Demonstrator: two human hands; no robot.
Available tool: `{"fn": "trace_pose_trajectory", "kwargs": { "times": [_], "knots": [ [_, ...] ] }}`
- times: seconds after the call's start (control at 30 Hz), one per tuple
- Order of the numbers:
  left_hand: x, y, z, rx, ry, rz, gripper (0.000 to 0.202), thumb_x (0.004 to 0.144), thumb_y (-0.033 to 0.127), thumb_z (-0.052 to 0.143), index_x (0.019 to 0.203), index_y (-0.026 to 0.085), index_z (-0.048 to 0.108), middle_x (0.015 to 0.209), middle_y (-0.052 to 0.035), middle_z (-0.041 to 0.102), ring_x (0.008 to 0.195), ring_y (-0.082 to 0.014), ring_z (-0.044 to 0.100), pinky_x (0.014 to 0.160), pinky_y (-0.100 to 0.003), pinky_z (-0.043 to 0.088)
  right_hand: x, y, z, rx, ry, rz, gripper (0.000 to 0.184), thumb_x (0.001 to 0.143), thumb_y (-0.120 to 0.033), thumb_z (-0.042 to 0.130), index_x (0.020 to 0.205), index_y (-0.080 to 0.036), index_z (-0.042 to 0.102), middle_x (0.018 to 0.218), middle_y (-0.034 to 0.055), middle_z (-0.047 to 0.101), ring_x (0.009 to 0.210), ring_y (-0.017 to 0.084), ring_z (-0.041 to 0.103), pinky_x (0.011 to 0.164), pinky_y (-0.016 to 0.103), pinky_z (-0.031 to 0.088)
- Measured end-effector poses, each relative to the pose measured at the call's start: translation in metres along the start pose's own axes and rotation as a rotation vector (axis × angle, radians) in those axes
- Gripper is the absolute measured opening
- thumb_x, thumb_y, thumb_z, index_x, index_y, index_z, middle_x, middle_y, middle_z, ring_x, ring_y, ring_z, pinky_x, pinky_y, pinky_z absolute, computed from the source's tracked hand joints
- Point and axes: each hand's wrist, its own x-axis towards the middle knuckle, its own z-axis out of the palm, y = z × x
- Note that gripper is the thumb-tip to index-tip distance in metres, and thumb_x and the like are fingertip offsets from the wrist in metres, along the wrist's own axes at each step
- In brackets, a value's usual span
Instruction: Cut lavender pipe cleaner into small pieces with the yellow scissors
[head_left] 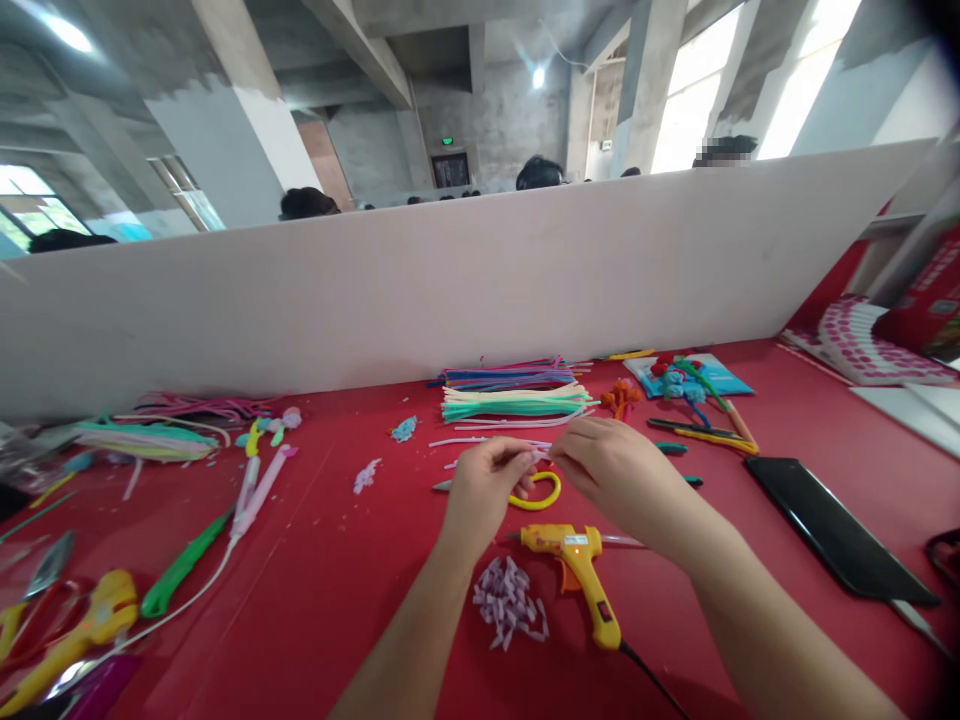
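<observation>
My left hand (491, 480) is closed in a pinch, with a small bit of lilac pipe cleaner (537, 456) showing at its fingertips. Close beside it, my right hand (611, 470) is also pinched, its fingertips almost meeting the left ones; what it holds is hidden. Yellow-handled scissors (551, 492) lie below the hands, partly covered by the left one. Nearer to me is a yellow glue gun (574, 545) with a lit orange light, its nozzle pointing left. A heap of short lilac pipe cleaner pieces (510, 602) sits by its nozzle.
Bundled pipe cleaners (517, 402) lie along the white partition (420, 290). Finished-looking fuzzy flowers (675, 380) are at back right, a black phone (832, 525) with a cable at right. Leftward are a green-handled tool (187, 565) and another yellow glue gun (94, 620).
</observation>
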Motion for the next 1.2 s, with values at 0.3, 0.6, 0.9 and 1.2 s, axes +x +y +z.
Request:
{"fn": "trace_pose_trajectory", "kwargs": {
  "times": [0.3, 0.6, 0.9, 1.2],
  "knots": [
    [-0.005, 0.018, -0.002, -0.573, 0.008, -0.2, 0.016, 0.066, 0.019, 0.061, 0.08, 0.012, 0.059, 0.072, -0.0028, 0.059, 0.058, -0.0047, 0.052, 0.053, -0.013, 0.041, 0.002, -0.008, 0.001, 0.102, 0.094, 0.002, 0.022, 0.081, -0.018, 0.038, 0.071, -0.016, 0.057, 0.065, 0.0029, 0.053, 0.063, 0.01, 0.045, 0.058, 0.022, 0.032],
    [-0.009, 0.028, -0.006, -0.561, -0.075, -0.147, 0.009, 0.068, 0.018, 0.059, 0.076, 0.014, 0.058, 0.066, -0.0009, 0.058, 0.054, -0.0045, 0.051, 0.052, -0.014, 0.041, 0.004, -0.009, -0.002, 0.371, 0.162, 0.158, 0.02, 0.079, -0.03, 0.044, 0.078, -0.019, 0.061, 0.071, 0.004, 0.057, 0.067, 0.013, 0.049, 0.061, 0.025, 0.037],
    [-0.016, 0.034, -0.002, -0.459, -0.205, -0.102, 0.006, 0.072, 0.018, 0.054, 0.074, 0.013, 0.056, 0.063, -0.002, 0.057, 0.05, -0.0057, 0.049, 0.046, -0.016, 0.036, 0.016, 0.004, 0.025, 1.23, 0.203, 0.444, 0.024, 0.073, -0.035, 0.05, 0.088, -0.016, 0.049, 0.062, -0.0016, 0.056, 0.049, 0.008, 0.049, 0.049, 0.022, 0.041],
    [-0.011, 0.03, -0.011, -0.519, -0.073, -0.103, 0.006, 0.071, 0.017, 0.055, 0.076, 0.014, 0.055, 0.063, -0.0004, 0.058, 0.049, -0.0037, 0.049, 0.046, -0.013, 0.036, 0.008, -0.014, 0.015, 0.825, 0.2, 0.314, 0.013, 0.077, -0.03, 0.045, 0.08, -0.018, 0.051, 0.058, -0.0022, 0.052, 0.05, 0.008, 0.047, 0.048, 0.02, 0.038]
  ]
}}
